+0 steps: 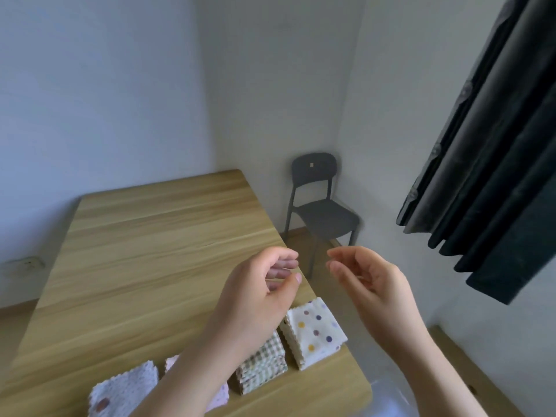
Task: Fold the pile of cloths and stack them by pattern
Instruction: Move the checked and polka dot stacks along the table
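Note:
Several stacks of folded cloths sit in a row near the front of the wooden table (144,254). The polka-dot stack (314,332) is at the right edge, the green checked stack (264,368) beside it, then a pink stack (221,397) mostly hidden by my left forearm, and a white speckled stack (123,392) at the far left. My left hand (261,284) and my right hand (367,281) hover in the air above the stacks, fingers loosely curled, holding nothing.
A dark grey chair (322,206) stands in the corner past the table's right edge. Dark curtains (496,152) hang at the right. A clear plastic thing (388,398) shows below the table's front right corner. A wall socket (28,263) is at the left.

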The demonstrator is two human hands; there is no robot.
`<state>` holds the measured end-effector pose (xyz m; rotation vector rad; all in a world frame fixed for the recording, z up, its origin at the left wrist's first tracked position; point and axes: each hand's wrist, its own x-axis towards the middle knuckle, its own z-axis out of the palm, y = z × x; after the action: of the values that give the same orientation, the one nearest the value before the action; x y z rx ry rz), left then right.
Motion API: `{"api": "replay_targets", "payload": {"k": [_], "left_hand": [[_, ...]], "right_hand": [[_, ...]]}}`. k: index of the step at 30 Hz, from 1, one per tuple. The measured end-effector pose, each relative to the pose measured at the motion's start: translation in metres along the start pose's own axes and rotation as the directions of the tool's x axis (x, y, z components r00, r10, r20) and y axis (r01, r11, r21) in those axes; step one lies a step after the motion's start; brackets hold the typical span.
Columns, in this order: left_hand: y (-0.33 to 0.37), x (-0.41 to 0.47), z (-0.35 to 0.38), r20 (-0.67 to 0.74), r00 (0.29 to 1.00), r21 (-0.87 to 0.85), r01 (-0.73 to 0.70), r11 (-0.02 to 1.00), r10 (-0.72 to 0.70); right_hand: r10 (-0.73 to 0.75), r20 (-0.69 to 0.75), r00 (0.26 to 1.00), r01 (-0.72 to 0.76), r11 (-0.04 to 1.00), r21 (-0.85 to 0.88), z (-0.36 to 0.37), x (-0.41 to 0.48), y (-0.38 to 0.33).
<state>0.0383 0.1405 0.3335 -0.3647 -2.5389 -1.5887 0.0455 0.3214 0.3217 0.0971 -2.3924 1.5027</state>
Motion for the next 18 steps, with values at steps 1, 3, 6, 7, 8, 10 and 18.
{"api": "replay_targets", "payload": {"k": [1,3,6,7,8,10,18], "left_hand": [[0.006,-0.002,0.008,0.0,1.0,-0.001,-0.002,1.0,0.002],[0.011,-0.004,0.021,-0.001,1.0,-0.006,-0.001,1.0,0.001],[0.03,-0.009,0.058,-0.037,0.999,-0.003,-0.001,1.0,0.001],[0.039,-0.012,0.076,-0.056,0.998,-0.007,0.001,1.0,-0.001],[0.047,-0.013,0.092,-0.081,0.997,-0.019,0.01,1.0,-0.011],[0.06,-0.016,0.122,-0.111,0.993,-0.051,0.036,0.998,-0.041],[0.109,-0.019,0.213,-0.137,0.988,-0.066,0.062,0.996,-0.07]], "right_hand": [[-0.012,-0.001,1.0,0.012,1.0,0.0,-0.009,-0.002,0.001],[-0.008,0.005,1.0,0.008,1.0,0.006,-0.022,-0.004,0.007],[-0.027,0.029,0.999,0.028,1.0,-0.003,-0.058,-0.01,0.024],[-0.038,0.037,0.999,0.038,0.999,-0.009,-0.076,-0.012,0.032],[-0.047,0.051,0.998,0.048,0.999,-0.009,-0.091,-0.014,0.039],[-0.052,0.068,0.996,0.053,0.999,-0.011,-0.121,-0.013,0.051],[-0.013,0.14,0.99,0.011,1.0,0.012,-0.21,-0.013,0.089]]}}
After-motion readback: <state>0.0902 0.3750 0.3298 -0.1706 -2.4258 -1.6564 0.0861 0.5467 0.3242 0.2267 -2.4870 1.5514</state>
